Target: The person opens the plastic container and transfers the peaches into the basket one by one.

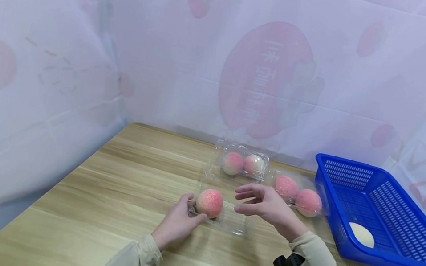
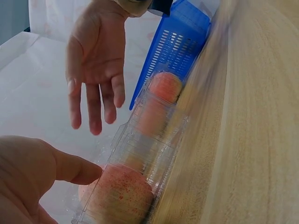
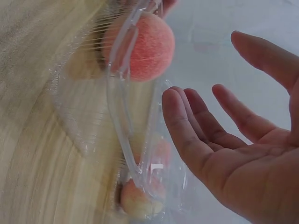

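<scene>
A pink-and-cream peach (image 1: 209, 203) sits in the left half of a clear plastic clamshell box (image 1: 234, 222), whose raised lid stands behind it. At that box's left end my left hand (image 1: 178, 220) holds the rim, thumb at the near side beside the peach. The left wrist view shows the thumb (image 2: 77, 169) against the box edge. Over the box's right half hovers my right hand (image 1: 268, 205), apart from it. Its fingers (image 3: 187, 135) are loosely spread and hold nothing in the right wrist view.
Behind stands another clear box with two peaches (image 1: 233, 163). To the right a further box holds two pink peaches (image 1: 309, 202), beside a blue basket (image 1: 394, 260) with one pale round fruit (image 1: 362, 235) in it. A printed white curtain (image 1: 158, 54) borders the wooden table (image 1: 108, 191).
</scene>
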A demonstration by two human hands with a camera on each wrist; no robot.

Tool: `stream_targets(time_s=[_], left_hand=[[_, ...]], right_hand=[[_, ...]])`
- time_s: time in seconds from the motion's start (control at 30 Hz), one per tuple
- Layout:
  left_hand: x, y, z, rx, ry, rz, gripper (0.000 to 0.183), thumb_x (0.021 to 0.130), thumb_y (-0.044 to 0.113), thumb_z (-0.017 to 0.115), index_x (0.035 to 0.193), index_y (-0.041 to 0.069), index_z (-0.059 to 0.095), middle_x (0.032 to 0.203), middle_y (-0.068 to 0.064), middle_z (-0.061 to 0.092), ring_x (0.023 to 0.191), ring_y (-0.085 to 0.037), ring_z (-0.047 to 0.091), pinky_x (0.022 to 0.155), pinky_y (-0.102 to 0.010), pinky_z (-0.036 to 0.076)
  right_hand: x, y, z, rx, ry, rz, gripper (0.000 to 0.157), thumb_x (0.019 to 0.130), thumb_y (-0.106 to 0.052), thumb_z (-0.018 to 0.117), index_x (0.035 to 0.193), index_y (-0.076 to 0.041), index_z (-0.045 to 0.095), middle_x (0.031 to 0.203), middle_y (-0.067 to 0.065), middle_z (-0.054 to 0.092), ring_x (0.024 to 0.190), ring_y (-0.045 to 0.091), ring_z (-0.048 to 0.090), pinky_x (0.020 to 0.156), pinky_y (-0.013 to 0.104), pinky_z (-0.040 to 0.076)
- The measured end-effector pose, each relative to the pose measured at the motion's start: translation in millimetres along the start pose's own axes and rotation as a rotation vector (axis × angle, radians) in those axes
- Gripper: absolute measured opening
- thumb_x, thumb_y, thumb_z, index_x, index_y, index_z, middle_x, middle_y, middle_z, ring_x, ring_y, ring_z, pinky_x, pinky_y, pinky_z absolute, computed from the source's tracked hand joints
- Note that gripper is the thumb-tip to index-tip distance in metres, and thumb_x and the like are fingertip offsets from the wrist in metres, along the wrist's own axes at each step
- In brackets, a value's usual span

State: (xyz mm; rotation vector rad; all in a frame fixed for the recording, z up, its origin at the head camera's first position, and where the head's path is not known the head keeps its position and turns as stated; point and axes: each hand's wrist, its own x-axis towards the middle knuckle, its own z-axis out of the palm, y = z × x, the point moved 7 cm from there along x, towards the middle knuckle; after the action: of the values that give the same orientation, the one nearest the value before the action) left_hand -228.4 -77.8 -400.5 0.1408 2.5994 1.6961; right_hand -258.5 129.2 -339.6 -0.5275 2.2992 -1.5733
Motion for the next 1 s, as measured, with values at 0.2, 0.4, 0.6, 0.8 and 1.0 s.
stream_targets(time_s=[0.2,0.4,0.6,0.8,1.0], left_hand=[[-0.1,-1.2,-0.1,0.012,-0.009,-0.006,0.077,0.087,0.020,0.074,0.142,-0.014,0.031,0.135,-0.035,0.048,0.119,-0.044,0.052,0.100,-0.059,0.041],[0.2,-1.5,0.2,0.015,-0.020,-0.002,0.077,0.089,0.021,0.073,0.142,-0.014,0.031,0.136,-0.035,0.047,0.122,-0.045,0.050,0.101,-0.061,0.039],[1.4,-3.0,1.1,0.012,-0.021,-0.001,0.075,0.090,0.021,0.072,0.143,-0.013,0.031,0.137,-0.035,0.046,0.125,-0.046,0.046,0.103,-0.062,0.037],[0.0,-1.3,0.0,0.009,-0.019,0.004,0.077,0.090,0.022,0.072,0.143,-0.013,0.030,0.137,-0.035,0.046,0.126,-0.046,0.046,0.103,-0.062,0.037],[0.1,-1.3,-0.1,0.015,-0.020,0.002,0.076,0.090,0.022,0.072,0.143,-0.013,0.030,0.138,-0.035,0.045,0.125,-0.046,0.047,0.103,-0.061,0.037]], right_hand=[[15,6,10.1,-0.067,-0.012,0.017,0.049,0.085,-0.014,0.078,0.127,0.003,0.060,0.117,0.018,0.064,0.099,0.028,0.064,0.081,0.039,0.056],[28,9,15.8,-0.129,-0.011,0.020,0.047,0.081,-0.008,0.079,0.123,0.004,0.062,0.119,0.027,0.061,0.095,0.028,0.066,0.080,0.040,0.057],[35,8,20.1,-0.193,-0.002,0.033,0.051,0.078,-0.007,0.082,0.124,0.002,0.062,0.119,0.027,0.061,0.097,0.030,0.065,0.081,0.040,0.057],[41,7,26.2,-0.258,-0.001,0.041,0.055,0.074,-0.009,0.084,0.124,0.001,0.063,0.119,0.026,0.062,0.103,0.038,0.062,0.080,0.041,0.056],[46,10,27.8,-0.299,0.004,0.058,0.056,0.073,-0.009,0.085,0.124,-0.001,0.065,0.119,0.024,0.062,0.108,0.038,0.060,0.082,0.043,0.055]])
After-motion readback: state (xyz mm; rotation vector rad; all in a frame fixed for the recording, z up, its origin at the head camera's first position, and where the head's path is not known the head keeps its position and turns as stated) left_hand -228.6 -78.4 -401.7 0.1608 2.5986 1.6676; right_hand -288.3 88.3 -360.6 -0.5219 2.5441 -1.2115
